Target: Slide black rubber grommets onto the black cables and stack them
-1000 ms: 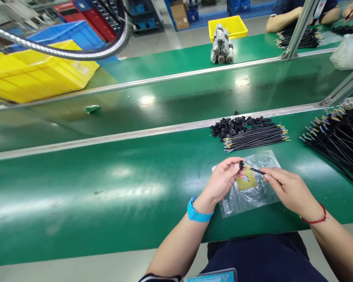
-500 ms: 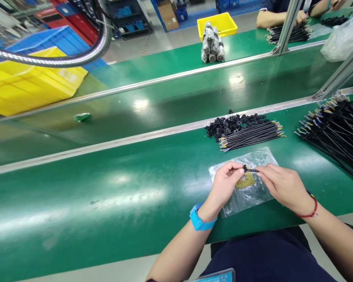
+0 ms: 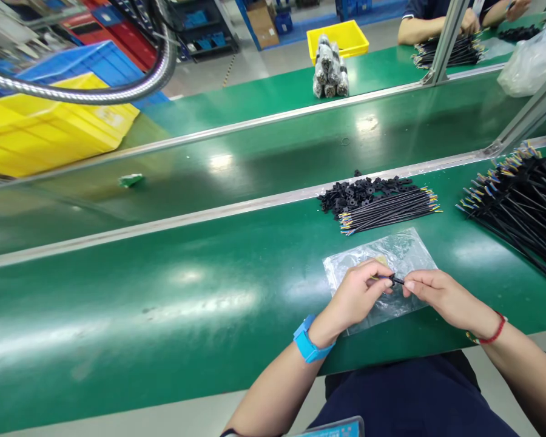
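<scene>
My left hand (image 3: 357,292) pinches a short black cable (image 3: 400,281) near one end, where thin coloured wires show between the fingers. A small black plastic part (image 3: 393,278) sits around the cable beside my left thumb. My right hand (image 3: 441,295) is closed on the cable just right of that part; the rest of its length is hidden in the hand. Both hands are over a clear plastic bag (image 3: 409,249) lying flat on the bench. A yellow sponge (image 3: 382,260) on or in the bag is mostly hidden by my left hand.
Beyond the bag lie a row of black cables (image 3: 391,210) and a heap of small black parts (image 3: 352,197). A larger cable pile (image 3: 523,206) is at right. A metal rail (image 3: 236,212) borders the green bench (image 3: 118,291). A co-worker's arm (image 3: 421,30) is across.
Both hands have moved slightly towards me and to the right with the cable. My left hand now covers most of the sponge, and coloured wires show at its fingers.
</scene>
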Tool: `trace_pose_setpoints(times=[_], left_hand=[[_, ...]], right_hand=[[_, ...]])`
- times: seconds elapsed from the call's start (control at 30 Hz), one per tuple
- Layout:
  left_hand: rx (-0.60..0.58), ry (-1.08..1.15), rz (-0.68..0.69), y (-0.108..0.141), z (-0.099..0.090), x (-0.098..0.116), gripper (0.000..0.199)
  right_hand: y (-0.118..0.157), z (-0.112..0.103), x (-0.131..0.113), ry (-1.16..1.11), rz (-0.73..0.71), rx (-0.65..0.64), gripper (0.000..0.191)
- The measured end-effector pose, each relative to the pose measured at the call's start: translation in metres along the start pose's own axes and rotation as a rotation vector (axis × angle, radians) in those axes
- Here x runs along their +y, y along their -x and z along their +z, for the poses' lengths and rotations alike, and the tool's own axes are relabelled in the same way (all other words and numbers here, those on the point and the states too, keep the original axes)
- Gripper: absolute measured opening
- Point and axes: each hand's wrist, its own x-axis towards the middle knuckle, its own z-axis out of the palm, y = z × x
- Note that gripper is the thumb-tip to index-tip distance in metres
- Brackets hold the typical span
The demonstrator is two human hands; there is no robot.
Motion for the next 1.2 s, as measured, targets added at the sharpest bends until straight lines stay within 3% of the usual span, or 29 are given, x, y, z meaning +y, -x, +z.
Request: trace_pose_setpoints(times=[0.2,0.3,0.37,0.5,0.6,0.7,0.77,0.9,1.0,1.07,1.2], left_hand=[[-0.095,-0.267,0.126,-0.002,0.004,0.003,0.012],[-0.089,-0.316,0.161,-0.002,0.006,0.005,0.012],[-0.033,-0.235,0.157,-0.002,0.006,0.004,0.013],[0.071,0.097,0.077,-0.004,0.000,-0.004,0.041],[0.174,0.206,0.032,-0.008,-0.009,-0.009,0.037],[0.287,0.229,-0.008,-0.011,-0.021,-0.004,0.029],[0.364,0.213,-0.004,-0.015,-0.031,0.003,0.025],[0.519,0.125,0.043,-0.031,-0.058,0.009,0.017],[0.552,-0.079,0.040,-0.053,-0.082,0.003,0.009],[0.534,-0.334,0.016,-0.070,-0.093,-0.002,0.007],[0.522,-0.481,0.050,-0.101,-0.099,-0.005,0.018]], right_hand=[[0.001,0.007,0.008,-0.025,-0.031,-0.015,0.038],[0.002,0.011,0.008,0.030,-0.093,0.045,0.037],[0.003,0.013,0.004,0.133,-0.143,0.111,0.036],[0.007,0.010,0.001,0.448,-0.327,0.350,0.027],[0.007,-0.011,0.018,0.766,-0.339,0.583,0.024],[0.007,-0.051,0.052,1.074,-0.160,0.787,0.026],[0.008,-0.078,0.077,1.232,-0.085,0.840,0.027],[0.009,-0.107,0.108,1.342,-0.026,0.899,0.025],[0.002,-0.107,0.102,1.318,-0.003,1.031,0.027],[-0.011,-0.099,0.085,1.262,-0.087,1.006,0.028],[-0.053,-0.067,0.039,1.190,-0.378,0.650,0.026]])
